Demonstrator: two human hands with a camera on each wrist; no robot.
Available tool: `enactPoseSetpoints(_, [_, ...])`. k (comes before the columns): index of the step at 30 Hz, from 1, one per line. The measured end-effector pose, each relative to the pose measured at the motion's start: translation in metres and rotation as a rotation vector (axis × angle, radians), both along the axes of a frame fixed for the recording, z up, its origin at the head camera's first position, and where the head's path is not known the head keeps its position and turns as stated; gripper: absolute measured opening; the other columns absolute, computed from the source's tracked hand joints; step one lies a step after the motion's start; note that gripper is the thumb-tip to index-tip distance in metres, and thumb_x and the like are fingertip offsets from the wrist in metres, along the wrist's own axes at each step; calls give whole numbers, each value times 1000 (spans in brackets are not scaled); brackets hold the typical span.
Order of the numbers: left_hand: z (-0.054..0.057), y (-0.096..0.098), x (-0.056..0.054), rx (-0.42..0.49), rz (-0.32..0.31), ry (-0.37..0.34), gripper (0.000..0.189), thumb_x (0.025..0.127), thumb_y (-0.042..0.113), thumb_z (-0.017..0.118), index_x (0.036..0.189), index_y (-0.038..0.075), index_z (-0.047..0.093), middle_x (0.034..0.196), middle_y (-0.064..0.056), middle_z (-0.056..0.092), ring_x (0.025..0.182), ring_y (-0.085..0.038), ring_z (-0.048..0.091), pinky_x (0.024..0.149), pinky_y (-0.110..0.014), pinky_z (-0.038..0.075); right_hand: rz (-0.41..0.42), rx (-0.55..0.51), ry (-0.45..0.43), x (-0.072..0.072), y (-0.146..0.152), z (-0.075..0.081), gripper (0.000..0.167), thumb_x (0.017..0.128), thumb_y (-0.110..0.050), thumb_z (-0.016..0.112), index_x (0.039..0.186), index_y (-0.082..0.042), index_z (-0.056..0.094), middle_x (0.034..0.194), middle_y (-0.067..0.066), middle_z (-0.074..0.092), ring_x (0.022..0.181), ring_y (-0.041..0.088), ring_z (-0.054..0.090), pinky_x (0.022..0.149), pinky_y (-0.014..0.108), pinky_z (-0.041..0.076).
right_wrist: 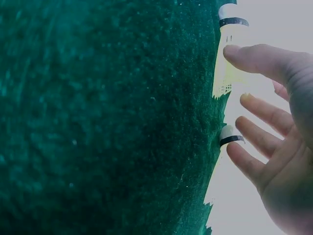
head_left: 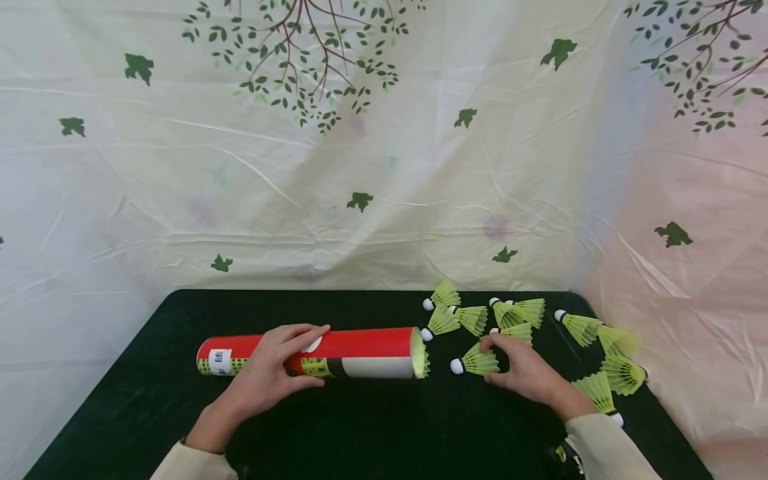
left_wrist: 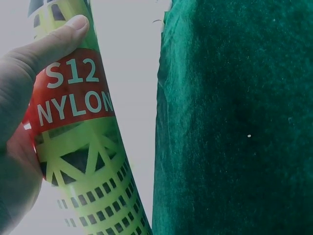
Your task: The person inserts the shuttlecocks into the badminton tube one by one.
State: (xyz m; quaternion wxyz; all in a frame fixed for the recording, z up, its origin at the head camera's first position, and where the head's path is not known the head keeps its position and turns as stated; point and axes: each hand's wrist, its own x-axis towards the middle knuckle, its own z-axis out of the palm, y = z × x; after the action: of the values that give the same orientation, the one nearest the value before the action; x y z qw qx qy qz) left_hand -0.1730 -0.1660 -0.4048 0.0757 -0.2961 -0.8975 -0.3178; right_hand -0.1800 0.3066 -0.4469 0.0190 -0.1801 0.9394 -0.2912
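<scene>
A red, yellow-green and grey shuttlecock tube (head_left: 372,343) lies on its side across the dark green table. My left hand (head_left: 279,363) grips it around the middle; in the left wrist view the thumb (left_wrist: 58,44) presses on its printed side, above the words "S12 NYLON". A yellow skirt edge shows at the tube's right mouth. Just right of that mouth, my right hand (head_left: 528,373) pinches a yellow shuttlecock (head_left: 480,361) by its skirt between thumb and forefinger, white cork pointing left toward the tube. In the right wrist view the thumb overlaps this shuttlecock's skirt (right_wrist: 225,73).
Several loose yellow shuttlecocks (head_left: 471,319) lie in a group behind my right hand. More shuttlecocks (head_left: 579,328) lie along the table's right edge, one (head_left: 599,393) beside my right wrist. A pale curtain (head_left: 384,167) with leaf prints hangs behind the table (head_left: 384,433).
</scene>
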Motion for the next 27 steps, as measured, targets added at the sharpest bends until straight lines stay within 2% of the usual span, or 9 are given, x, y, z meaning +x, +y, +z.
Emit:
enactPoseSetpoints(2, [0,0,0,1,0,-1,90,74,30,91,150,44,44,138,4,52,124,-19,45,96,-53,45,7,-13,3,1,0,0,41,79,-16,85,112,-20,60,114,-4,62,114,26,59,96,54,46])
enactPoseSetpoints(13, [-1,0,0,0,5,-7,90,74,30,91,150,45,44,138,4,52,124,-19,44,96,-53,44,2,-137,76,5,0,-2,35,82,-21,84,111,-22,66,111,-10,63,110,21,60,95,54,48])
enactPoseSetpoints(18, [0,0,1,0,8,-9,91,74,30,91,150,45,43,138,5,52,124,-19,44,96,-53,44,-65,-228,55,8,-3,-1,36,83,-22,83,114,-19,66,113,-1,63,108,26,62,92,53,52])
enactPoseSetpoints(23, [-1,0,1,6,4,-11,91,74,30,91,150,45,44,138,5,52,124,-19,44,95,-53,45,-160,-341,16,13,-4,6,39,87,-25,81,121,-16,66,125,10,59,112,37,63,87,52,55])
enactPoseSetpoints(27, [-1,0,1,8,0,-9,90,74,30,91,150,45,43,138,6,52,124,-18,44,95,-52,45,-188,-383,31,18,-6,14,40,89,-27,79,124,-15,65,132,13,56,116,40,60,89,52,54])
